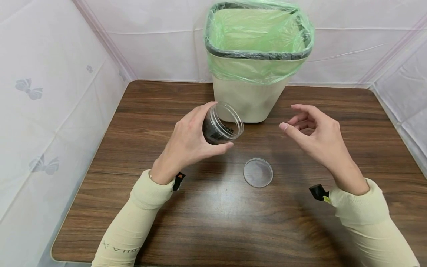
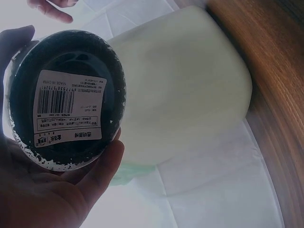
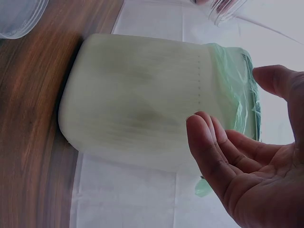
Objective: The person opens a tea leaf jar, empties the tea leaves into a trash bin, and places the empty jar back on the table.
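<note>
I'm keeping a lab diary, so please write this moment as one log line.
left hand holds tilted open jar, dark bits inside | right hand raised, holding nothing | clear lid on table | bin lined with green bag

Our open jar [image 1: 213,129] and round lid [image 1: 258,172]
We see the clear jar tilted in the left hand [image 1: 188,141], black bits [image 1: 228,128] inside, a barcode label [image 2: 69,108] on its base; the clear lid lies flat on the table [image 1: 200,230].
</note>
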Tool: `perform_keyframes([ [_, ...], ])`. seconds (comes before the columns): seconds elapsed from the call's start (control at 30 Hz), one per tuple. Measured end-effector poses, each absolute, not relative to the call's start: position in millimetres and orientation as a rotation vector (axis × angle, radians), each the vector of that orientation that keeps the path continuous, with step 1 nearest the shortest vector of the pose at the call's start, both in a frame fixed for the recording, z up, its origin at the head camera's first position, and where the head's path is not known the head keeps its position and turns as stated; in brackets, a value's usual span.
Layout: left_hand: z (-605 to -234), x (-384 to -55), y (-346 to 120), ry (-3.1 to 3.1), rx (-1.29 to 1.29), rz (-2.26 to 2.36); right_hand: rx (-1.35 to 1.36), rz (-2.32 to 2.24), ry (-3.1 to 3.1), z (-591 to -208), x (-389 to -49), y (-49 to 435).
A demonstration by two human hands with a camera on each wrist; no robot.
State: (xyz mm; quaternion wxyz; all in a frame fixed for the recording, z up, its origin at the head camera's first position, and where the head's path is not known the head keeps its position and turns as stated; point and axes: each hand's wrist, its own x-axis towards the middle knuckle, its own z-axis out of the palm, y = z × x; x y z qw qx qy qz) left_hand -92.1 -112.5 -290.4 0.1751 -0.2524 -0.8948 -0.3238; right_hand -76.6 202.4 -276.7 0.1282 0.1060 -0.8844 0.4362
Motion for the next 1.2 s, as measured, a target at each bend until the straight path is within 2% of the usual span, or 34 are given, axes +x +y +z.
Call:
perform_keyframes([
  [1.2,-280,-97,-116,-2.516,-0.719,-0.908,0.271,1.285,-2.562,-260,-83,208],
])
